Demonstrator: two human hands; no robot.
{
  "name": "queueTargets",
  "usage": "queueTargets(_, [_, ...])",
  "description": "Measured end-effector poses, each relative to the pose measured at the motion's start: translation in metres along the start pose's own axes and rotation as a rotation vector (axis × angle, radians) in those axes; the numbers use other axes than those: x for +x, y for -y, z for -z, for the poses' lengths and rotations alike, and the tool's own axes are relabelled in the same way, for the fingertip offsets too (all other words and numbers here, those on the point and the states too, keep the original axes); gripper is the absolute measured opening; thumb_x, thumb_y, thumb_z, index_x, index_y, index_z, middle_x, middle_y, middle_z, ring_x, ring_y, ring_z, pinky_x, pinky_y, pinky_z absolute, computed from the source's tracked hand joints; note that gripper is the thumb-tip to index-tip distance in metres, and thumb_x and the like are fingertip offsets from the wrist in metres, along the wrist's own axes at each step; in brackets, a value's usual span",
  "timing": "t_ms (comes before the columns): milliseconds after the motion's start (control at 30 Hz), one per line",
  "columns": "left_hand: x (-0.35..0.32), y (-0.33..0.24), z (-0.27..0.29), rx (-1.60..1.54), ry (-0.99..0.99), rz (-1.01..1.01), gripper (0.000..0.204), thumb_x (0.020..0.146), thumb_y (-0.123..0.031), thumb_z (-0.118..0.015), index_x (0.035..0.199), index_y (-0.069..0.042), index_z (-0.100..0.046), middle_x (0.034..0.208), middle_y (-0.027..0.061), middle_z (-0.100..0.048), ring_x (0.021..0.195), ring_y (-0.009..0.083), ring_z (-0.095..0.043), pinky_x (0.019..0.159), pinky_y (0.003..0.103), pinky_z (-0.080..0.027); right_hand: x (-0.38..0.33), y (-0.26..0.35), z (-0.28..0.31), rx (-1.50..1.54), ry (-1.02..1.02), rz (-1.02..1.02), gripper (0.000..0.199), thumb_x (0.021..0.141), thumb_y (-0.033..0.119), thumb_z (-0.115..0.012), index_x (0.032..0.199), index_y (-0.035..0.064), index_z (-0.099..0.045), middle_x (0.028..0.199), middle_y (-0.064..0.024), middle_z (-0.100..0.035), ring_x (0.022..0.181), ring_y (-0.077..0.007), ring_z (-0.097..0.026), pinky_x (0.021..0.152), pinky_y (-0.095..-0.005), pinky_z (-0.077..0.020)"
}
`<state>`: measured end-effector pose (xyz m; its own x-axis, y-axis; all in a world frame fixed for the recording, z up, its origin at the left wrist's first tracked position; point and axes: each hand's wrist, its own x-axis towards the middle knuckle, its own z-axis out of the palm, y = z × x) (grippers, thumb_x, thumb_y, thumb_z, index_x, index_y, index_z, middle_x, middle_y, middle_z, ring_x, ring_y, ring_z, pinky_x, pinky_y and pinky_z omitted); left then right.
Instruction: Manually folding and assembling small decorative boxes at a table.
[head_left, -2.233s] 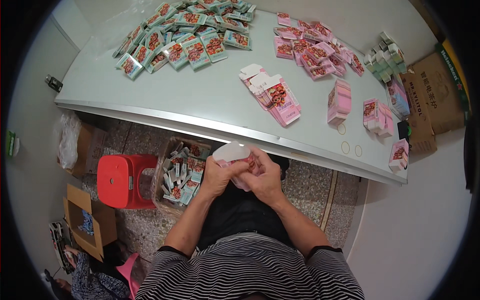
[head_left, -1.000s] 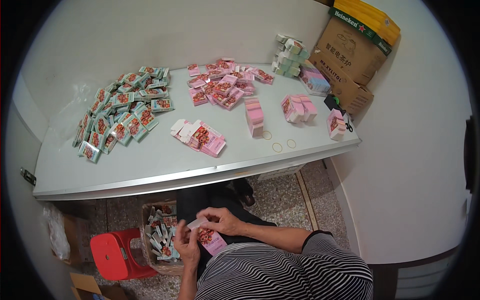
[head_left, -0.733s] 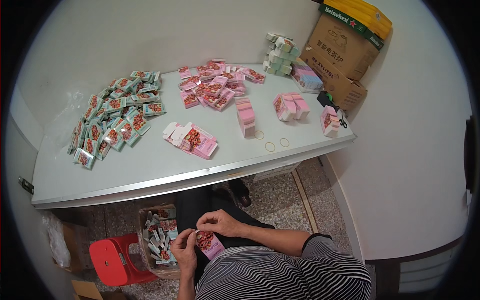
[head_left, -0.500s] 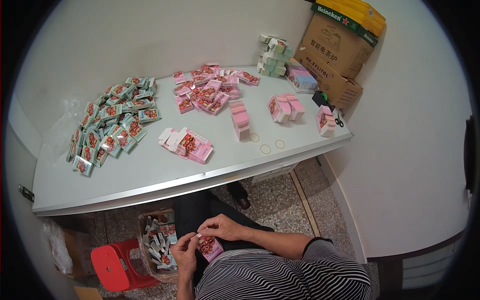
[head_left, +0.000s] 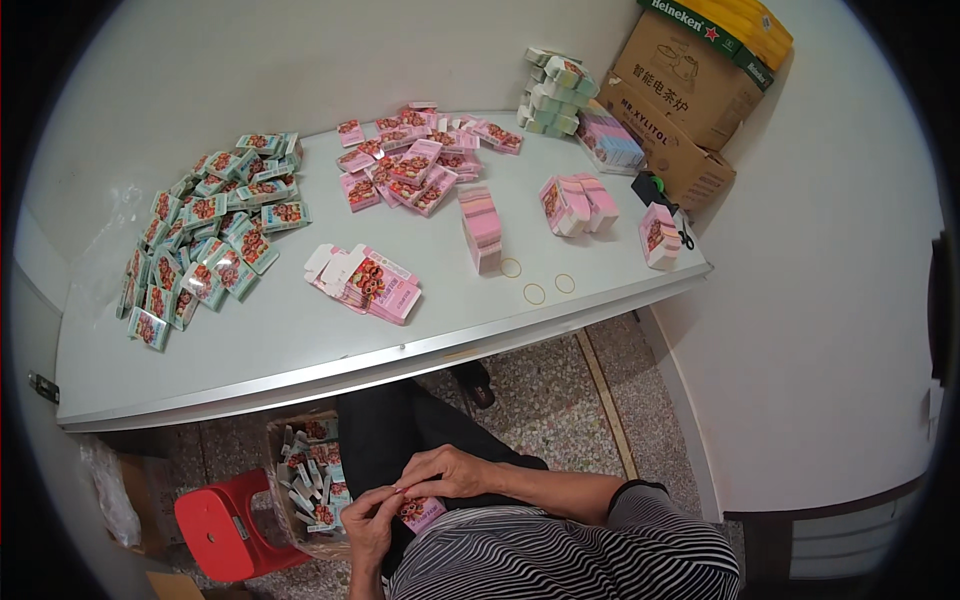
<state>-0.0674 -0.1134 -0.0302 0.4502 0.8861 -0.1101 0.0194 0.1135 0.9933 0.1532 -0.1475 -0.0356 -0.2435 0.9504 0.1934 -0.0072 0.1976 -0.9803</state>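
A small pink carton (head_left: 421,512) with a picture of red fruit rests at my lap, its upper end between my two hands. My left hand (head_left: 369,520) pinches that end from the left, thumb and fingers pressed together. From the right, my right hand (head_left: 441,472) closes over the same end, its fingertips meeting those of the left. The fingers cover the carton's top edge, so its flap cannot be made out. On the table ahead lies a fanned pile of flattened pink cartons (head_left: 384,287).
Heaps of filled-looking green cartons (head_left: 207,209) and pink cartons (head_left: 413,165) cover the white table (head_left: 240,370). Pink carton stacks (head_left: 480,232) and rubber bands (head_left: 535,294) lie rightward. Below are an open box of green cartons (head_left: 275,450) and a red stool (head_left: 215,525).
My right hand has come down over the carton's upper end, closer to the left, hiding more of it. The whole view has shifted slightly.
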Motion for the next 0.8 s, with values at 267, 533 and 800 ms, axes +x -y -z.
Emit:
queueTargets(267, [0.027, 0.001, 0.001, 0.057, -0.181, 0.035, 0.015, 0.092, -0.005, -0.067, 0.102, 0.004, -0.071, 0.094, 0.0086, -0.07, 0.083, 0.0118, -0.065, 0.073, 0.025, -0.052, 0.033, 0.012, 0.028, -0.124, 0.238, -0.276, 0.063, 0.087, 0.022, -0.071, 0.143, 0.0079, -0.045, 0.086, -0.0117, -0.067, 0.07, -0.0205, -0.065, 0.069, -0.0318, -0.0537])
queueTargets(533, [0.119, -0.04, -0.018, -0.148, -0.278, -0.156, 0.031, 0.097, -0.005, -0.059, 0.127, 0.001, -0.055, 0.113, 0.0121, -0.066, 0.084, 0.0164, -0.068, 0.07, 0.027, -0.059, 0.204, 0.073, 0.199, -0.103, -0.663, 0.127, 0.082, 0.084, 0.029, -0.076, 0.143, -0.0076, -0.032, 0.125, -0.0233, -0.058, 0.112, -0.0288, -0.062, 0.095, -0.0376, -0.0506])
queueTargets(800, [0.121, -0.009, -0.026, -0.247, -0.225, -0.07, 0.029, 0.095, -0.005, -0.062, 0.123, 0.001, -0.058, 0.108, 0.0101, -0.067, 0.083, 0.0163, -0.069, 0.072, 0.027, -0.058, 0.21, 0.01, 0.168, -1.021, -0.423, -0.237, 0.11, 0.069, 0.044, -0.085, 0.144, -0.0125, -0.027, 0.134, -0.0337, -0.048, 0.127, -0.0433, -0.048, 0.11, -0.045, -0.0364])
